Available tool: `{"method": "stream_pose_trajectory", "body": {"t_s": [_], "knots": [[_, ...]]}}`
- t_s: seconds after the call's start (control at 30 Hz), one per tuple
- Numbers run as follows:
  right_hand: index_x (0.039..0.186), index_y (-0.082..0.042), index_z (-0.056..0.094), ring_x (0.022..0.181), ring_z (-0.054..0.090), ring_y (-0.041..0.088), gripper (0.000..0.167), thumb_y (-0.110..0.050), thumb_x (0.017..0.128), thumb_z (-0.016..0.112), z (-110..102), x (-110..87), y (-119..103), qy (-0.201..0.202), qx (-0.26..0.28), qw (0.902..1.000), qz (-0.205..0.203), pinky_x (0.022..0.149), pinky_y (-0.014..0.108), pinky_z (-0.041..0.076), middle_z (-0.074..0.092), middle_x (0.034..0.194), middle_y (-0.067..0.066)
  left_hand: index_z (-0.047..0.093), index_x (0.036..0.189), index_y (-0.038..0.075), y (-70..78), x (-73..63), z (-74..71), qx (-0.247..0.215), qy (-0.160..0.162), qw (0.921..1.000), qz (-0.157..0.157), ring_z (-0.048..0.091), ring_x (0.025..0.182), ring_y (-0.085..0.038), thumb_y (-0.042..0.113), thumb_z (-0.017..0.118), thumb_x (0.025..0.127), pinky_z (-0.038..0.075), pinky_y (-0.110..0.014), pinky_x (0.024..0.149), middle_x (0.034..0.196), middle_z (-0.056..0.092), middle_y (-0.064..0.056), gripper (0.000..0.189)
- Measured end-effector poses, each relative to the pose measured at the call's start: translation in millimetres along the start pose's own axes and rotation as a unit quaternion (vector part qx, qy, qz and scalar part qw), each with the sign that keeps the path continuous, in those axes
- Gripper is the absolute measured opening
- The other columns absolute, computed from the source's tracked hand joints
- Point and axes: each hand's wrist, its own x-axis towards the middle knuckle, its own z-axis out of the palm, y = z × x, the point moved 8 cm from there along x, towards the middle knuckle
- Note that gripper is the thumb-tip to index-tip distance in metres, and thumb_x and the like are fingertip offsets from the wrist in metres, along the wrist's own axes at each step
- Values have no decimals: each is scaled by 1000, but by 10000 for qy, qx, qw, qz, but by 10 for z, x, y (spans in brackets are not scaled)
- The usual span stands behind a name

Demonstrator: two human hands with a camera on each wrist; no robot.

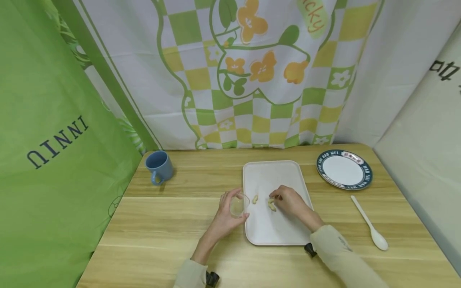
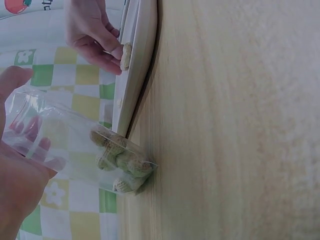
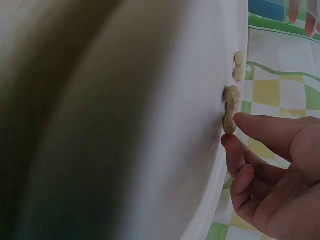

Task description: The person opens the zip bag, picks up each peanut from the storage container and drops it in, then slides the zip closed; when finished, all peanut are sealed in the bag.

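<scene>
My left hand (image 1: 226, 212) grips a clear cup (image 1: 238, 205) just left of the white tray (image 1: 266, 230), its mouth facing up in the head view. In the left wrist view several unshelled peanuts (image 2: 122, 160) lie in the bottom of the cup. Over the tray, my right hand (image 1: 289, 200) has its thumb and forefinger at one end of a peanut (image 3: 229, 117), pinching it low at the tray's surface. Another peanut (image 1: 255, 199) lies on the tray, to the left of the right hand.
A blue mug (image 1: 160, 166) stands at the table's back left. On the right are a plate (image 1: 343, 170) with a dark patterned rim and a white spoon (image 1: 371, 226). Patterned cloth (image 1: 252, 116) hangs along the back edge.
</scene>
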Motion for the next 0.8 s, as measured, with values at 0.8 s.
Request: {"method": "stream_pose_trajectory", "body": {"t_s": [0.8], "knots": [[86, -5, 71, 74, 57, 18, 8, -2, 79, 74, 15, -42, 87, 338, -351, 9986, 208, 68, 37, 50, 60, 78, 3, 37, 142, 5, -3, 5, 8, -8, -23, 10000, -91, 35, 124, -21, 7, 77, 75, 31, -51, 108, 119, 49, -1, 78]]}}
